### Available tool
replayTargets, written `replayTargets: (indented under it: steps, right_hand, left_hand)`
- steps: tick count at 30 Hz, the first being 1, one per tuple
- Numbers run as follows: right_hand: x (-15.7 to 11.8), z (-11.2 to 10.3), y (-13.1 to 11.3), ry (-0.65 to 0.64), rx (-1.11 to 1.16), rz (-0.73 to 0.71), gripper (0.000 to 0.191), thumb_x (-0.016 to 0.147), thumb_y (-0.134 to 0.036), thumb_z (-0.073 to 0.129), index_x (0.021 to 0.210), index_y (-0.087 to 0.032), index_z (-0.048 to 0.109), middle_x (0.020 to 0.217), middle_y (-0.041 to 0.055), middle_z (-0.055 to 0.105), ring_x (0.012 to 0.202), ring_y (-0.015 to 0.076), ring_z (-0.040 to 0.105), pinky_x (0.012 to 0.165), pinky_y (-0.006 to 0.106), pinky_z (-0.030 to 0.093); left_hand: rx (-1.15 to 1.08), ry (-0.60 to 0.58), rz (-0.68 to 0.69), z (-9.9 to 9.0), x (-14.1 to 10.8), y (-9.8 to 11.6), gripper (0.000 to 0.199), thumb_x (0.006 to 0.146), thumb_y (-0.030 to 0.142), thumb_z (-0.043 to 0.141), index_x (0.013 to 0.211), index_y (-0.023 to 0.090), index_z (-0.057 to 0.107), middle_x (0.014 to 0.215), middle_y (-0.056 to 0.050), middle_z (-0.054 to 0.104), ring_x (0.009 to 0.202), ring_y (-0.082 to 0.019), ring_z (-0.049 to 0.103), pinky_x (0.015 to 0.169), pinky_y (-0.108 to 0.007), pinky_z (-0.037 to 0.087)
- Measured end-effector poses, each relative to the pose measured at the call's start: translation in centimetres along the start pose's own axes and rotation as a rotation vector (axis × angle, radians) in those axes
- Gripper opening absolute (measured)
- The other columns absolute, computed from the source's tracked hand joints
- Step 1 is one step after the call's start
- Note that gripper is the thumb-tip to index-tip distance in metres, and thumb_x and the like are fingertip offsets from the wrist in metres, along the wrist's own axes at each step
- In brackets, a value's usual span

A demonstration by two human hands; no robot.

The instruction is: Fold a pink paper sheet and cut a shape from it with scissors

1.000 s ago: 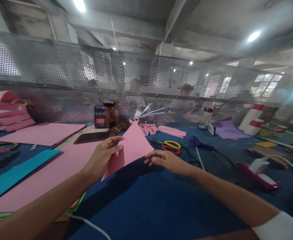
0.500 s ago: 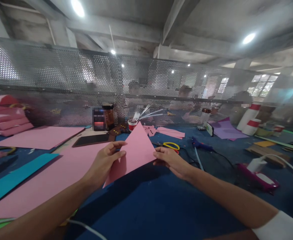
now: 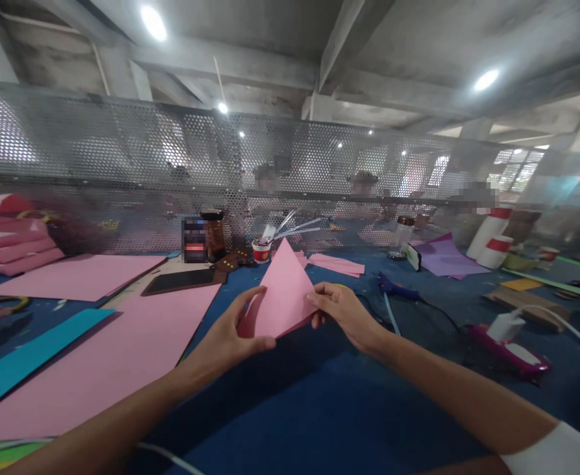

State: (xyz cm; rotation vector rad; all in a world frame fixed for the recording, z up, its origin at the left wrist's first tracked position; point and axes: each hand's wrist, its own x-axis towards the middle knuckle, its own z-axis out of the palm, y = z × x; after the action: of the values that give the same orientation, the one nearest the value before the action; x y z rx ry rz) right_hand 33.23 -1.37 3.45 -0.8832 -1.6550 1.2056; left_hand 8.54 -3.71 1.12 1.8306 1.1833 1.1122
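Above the blue table a pink paper [image 3: 284,293] stands with its pointed tip up, its sides curving toward a cone. My left hand [image 3: 247,326] cups its left side and lower edge, thumb at the bottom and fingers behind the left edge. On the right edge my right hand [image 3: 332,307] pinches the paper between thumb and fingers. Beneath my left forearm lies a large pink sheet [image 3: 121,349]. Behind the held paper are pink strips [image 3: 336,264] and a red and white cup [image 3: 261,251].
A teal strip [image 3: 37,353], a dark tablet [image 3: 178,281] and a phone [image 3: 194,241] lie or stand left. Right are a blue glue gun [image 3: 396,287], purple paper [image 3: 445,256] and a magenta power strip [image 3: 507,353]. A perforated metal screen [image 3: 309,158] runs behind.
The pink paper has curled further, its lower left corner drawn in toward the right. My left hand has moved right and opened wider around it. My right hand has shifted slightly right.
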Motion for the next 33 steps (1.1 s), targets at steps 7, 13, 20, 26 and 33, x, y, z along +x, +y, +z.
replayTargets:
  steps: [7,13,20,26,33]
  right_hand:
    - [-0.3,0.2,-0.3,0.003,-0.06,-0.036,0.036,0.084,-0.052,0.06,0.095,-0.018,0.061,0.064,-0.0022,0.061,0.057,0.0127,0.059,0.058,0.025,0.042]
    - [-0.7,-0.1,-0.5,0.046,-0.137,-0.095,0.05,0.095,-0.057,0.036,0.08,-0.019,0.064,0.08,0.0031,0.065,0.08,0.0176,0.061,0.078,0.031,0.046]
    - [0.5,-1.0,1.3,0.19,-0.35,-0.226,0.041,0.087,-0.051,0.058,0.117,-0.024,0.057,0.12,0.0076,0.06,0.107,0.0212,0.057,0.095,0.036,0.044]
    - [1.1,-1.7,1.6,0.225,-0.133,-0.028,0.053,0.077,-0.053,0.068,0.116,-0.019,0.055,0.118,0.0112,0.061,0.103,0.0221,0.059,0.085,0.035,0.049]
    - [0.6,-1.4,0.6,0.12,0.006,0.081,0.033,0.079,-0.048,0.063,0.086,-0.015,0.061,0.083,0.0057,0.065,0.072,0.0175,0.059,0.059,0.027,0.044]
  left_hand:
    - [0.086,-0.036,-0.016,0.3,-1.0,1.6,0.093,0.064,0.044,0.081,0.145,0.028,0.037,0.146,-0.011,0.043,0.124,-0.036,0.048,0.102,-0.045,0.041]
    - [-0.006,-0.1,-0.1,0.2,-1.1,1.7,0.085,0.07,0.042,0.075,0.144,0.031,0.036,0.135,-0.01,0.054,0.118,-0.037,0.054,0.094,-0.045,0.047]
    - [-0.305,-0.223,-0.063,-0.1,-0.8,1.9,0.068,0.075,0.045,0.068,0.137,0.03,0.044,0.135,-0.008,0.055,0.118,-0.033,0.055,0.096,-0.044,0.047]
    - [-0.591,-0.231,-0.171,0.2,-1.8,3.0,0.066,0.073,0.041,0.068,0.135,0.031,0.051,0.127,-0.007,0.063,0.116,-0.036,0.058,0.094,-0.049,0.049]
    - [-0.773,-0.275,-0.294,0.4,-2.0,2.0,0.054,0.082,0.045,0.055,0.131,0.023,0.059,0.119,-0.009,0.069,0.118,-0.037,0.058,0.097,-0.053,0.048]
